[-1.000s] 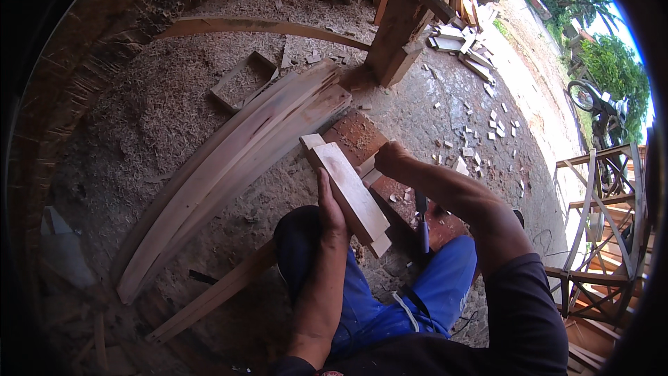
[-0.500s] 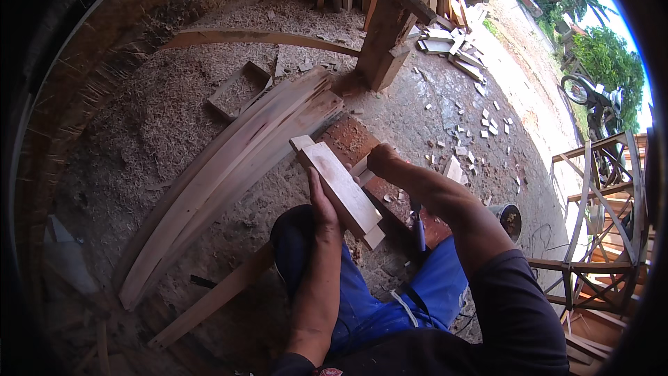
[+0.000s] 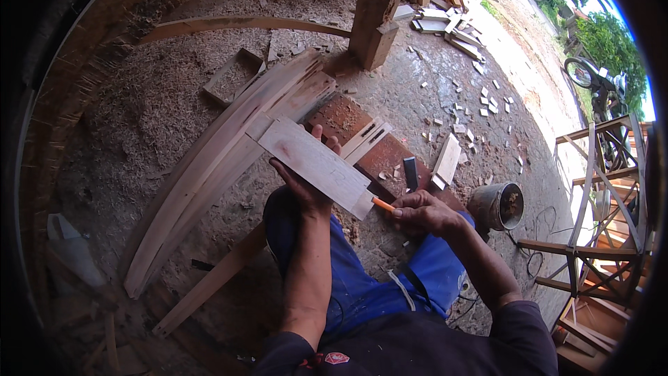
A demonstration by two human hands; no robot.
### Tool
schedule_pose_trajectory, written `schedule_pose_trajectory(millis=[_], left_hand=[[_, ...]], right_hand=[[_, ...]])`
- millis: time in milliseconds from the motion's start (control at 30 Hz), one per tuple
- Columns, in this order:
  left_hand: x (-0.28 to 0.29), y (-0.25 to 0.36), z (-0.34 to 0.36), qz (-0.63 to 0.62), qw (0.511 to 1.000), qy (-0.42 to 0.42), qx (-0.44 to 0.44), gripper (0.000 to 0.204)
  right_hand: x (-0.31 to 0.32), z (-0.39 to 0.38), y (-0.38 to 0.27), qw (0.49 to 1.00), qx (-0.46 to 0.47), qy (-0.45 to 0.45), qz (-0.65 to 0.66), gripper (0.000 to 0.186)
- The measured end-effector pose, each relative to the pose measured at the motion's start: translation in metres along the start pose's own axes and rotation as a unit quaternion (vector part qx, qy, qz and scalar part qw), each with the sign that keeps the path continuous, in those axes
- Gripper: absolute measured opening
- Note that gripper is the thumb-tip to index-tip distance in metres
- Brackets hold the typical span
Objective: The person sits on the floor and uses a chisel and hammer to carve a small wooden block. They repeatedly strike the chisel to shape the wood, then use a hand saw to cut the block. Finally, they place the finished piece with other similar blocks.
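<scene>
A pale wooden board [image 3: 313, 160] with a narrower tongue at each end lies tilted across my left hand [image 3: 306, 186], its broad face up. My left fingers wrap around its edges from below. My right hand [image 3: 423, 212] pinches an orange pencil [image 3: 383, 205], whose front end meets the board's near right tongue. Beyond the board, two slotted wooden strips [image 3: 367, 141] lie side by side on a reddish-brown plank [image 3: 390, 161]. A dark, flat-ended tool [image 3: 410, 173] also lies on that plank, partly hidden by my right hand.
Long curved timbers [image 3: 229, 160] lie left of my legs. A wood block [image 3: 446, 160] and a metal bucket [image 3: 497, 207] stand to the right. Offcuts [image 3: 487, 106] litter the floor, with shavings [image 3: 139, 118] at left. A wooden post [image 3: 376, 28] rises ahead; slatted frames [image 3: 591, 251] stand far right.
My right hand has come back from the slotted wood on the plank and now holds a pencil at the board's near end. The board has turned its broad face upward.
</scene>
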State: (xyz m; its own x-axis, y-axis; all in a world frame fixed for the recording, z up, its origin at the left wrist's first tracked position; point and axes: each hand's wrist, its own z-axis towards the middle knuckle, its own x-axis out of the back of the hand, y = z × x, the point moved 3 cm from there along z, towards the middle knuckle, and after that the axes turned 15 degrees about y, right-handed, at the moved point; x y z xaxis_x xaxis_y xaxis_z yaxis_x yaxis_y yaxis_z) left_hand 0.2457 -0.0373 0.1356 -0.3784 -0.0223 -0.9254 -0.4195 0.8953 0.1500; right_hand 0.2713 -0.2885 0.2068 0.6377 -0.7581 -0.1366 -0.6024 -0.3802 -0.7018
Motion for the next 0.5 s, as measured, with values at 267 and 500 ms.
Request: schedule_pose_trajectory(millis=[267, 500], left_hand=[[-0.006, -0.005, -0.007, 0.012, 1.000, -0.001, -0.009, 0.096], [-0.002, -0.017, -0.010, 0.250, 0.967, -0.028, 0.042, 0.095]], right_hand=[[-0.032, 0.020, 0.041, 0.997, 0.045, -0.018, 0.052, 0.024], [-0.005, -0.018, -0.019, 0.852, 0.308, 0.046, -0.422, 0.024]])
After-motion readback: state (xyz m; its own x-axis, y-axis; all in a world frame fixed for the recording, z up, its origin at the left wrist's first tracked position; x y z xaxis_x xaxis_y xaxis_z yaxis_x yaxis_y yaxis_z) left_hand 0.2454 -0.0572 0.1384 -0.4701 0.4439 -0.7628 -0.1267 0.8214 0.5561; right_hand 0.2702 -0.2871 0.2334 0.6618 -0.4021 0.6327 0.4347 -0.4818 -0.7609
